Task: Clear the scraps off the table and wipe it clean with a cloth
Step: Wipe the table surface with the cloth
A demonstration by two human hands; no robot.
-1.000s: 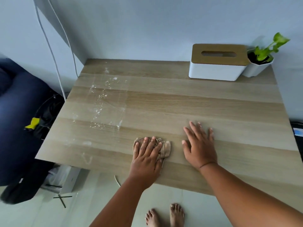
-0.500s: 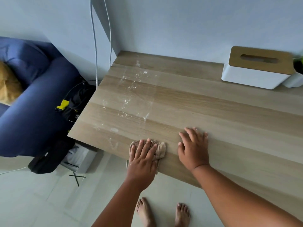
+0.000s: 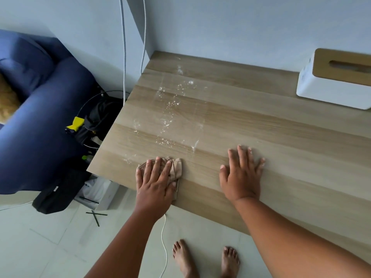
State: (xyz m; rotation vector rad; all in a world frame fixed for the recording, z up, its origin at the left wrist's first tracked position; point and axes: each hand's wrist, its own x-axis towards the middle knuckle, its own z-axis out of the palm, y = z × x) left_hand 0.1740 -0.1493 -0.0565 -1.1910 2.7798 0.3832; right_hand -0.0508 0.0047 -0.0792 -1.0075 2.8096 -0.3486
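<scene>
The cloth (image 3: 175,167) lies at the table's (image 3: 261,125) near edge, tissue box (image 3: 337,81) far right.

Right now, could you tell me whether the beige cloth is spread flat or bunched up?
Bunched up: the beige cloth shows crumpled folds under the left hand pressing it.

The left hand (image 3: 154,183), flat on the crumpled cloth (image 3: 176,167), now sits farther left along the table's (image 3: 281,157) near edge, well apart from the right hand (image 3: 242,177). The potted plant beside the tissue box (image 3: 337,79) has left view.
</scene>
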